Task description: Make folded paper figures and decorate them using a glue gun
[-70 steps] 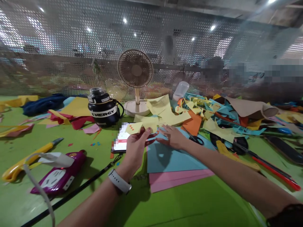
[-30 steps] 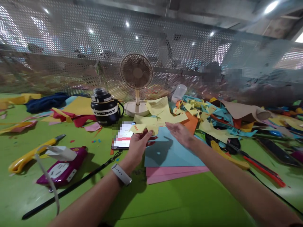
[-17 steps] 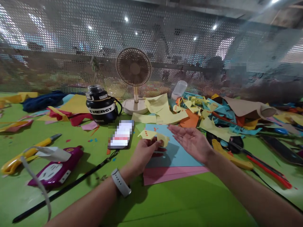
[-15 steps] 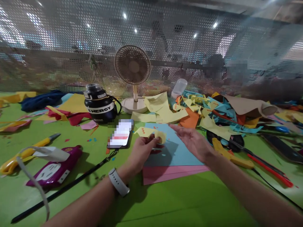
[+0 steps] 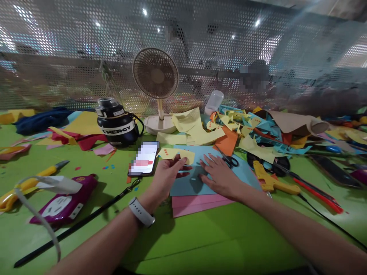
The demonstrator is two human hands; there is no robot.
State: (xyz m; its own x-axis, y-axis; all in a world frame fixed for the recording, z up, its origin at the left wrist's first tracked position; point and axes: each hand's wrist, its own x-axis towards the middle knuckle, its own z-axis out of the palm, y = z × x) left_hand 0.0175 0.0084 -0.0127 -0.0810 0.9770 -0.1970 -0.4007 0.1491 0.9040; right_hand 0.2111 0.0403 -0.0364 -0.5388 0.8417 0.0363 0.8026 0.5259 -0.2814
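Between the thumb and fingers of my left hand (image 5: 169,172) is a yellow paper cutout (image 5: 172,153) with small orange dots on it, held just above a blue sheet (image 5: 243,172). My right hand (image 5: 219,173) lies palm down over the blue sheet, fingers spread. Black-handled scissors (image 5: 231,161) rest on the sheet just beyond those fingers. Pink sheets (image 5: 195,206) stick out from under the blue one at the near edge. A phone (image 5: 145,158) with a lit screen lies left of the cutout.
Behind stand a fan (image 5: 156,74) and a dark jug (image 5: 119,128). Paper scraps (image 5: 197,126) are heaped at the back. On the right lie a yellow glue gun (image 5: 272,181) and a red-edged tool (image 5: 318,194). To the left are a purple packet (image 5: 69,198) and yellow-handled pliers (image 5: 37,181).
My right hand has come down and left onto the blue sheet, its fingers spreading. The scissors now show beyond it. My left hand still holds the yellow cutout, now turned flatter. The view has shifted slightly.
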